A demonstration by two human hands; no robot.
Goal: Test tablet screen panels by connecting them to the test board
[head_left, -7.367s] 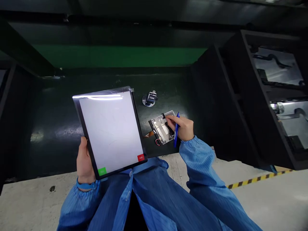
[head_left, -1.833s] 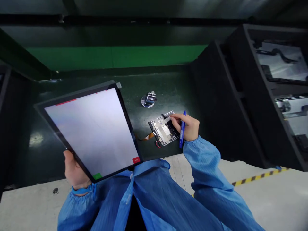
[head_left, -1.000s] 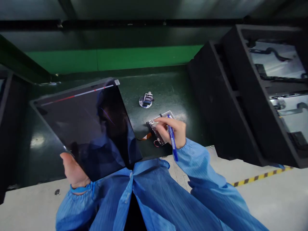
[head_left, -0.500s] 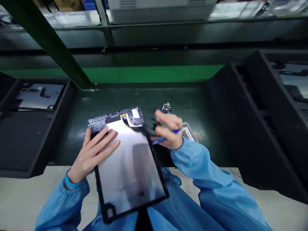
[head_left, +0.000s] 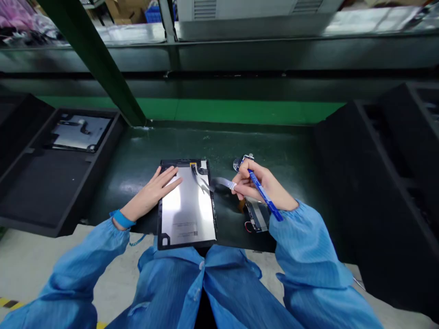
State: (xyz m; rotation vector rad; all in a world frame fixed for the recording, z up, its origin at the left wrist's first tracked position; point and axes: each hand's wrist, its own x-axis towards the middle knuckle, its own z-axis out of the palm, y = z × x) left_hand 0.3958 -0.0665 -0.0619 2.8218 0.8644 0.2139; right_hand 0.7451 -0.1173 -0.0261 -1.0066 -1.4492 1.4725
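A display panel with a silvery back and black border lies on the dark green bench, close to its front edge. My left hand rests on the panel's upper left part, fingers spread and flat. My right hand is closed to the right of the panel. Between its fingertips is the free end of a flat flex cable, which runs from the panel's top right. A blue pen is also held in that hand, slanting back toward the wrist. Below the right hand lies a small board-like part, partly covered.
A small metal part lies behind my right hand. To the left stands a black foam tray with another panel in it. Black foam trays are stacked on the right. A green post rises at the back left.
The panel has gone from raised and tilted to lying on the bench. My right hand has moved right of the panel, drawing the cable out sideways. The view has shifted too.
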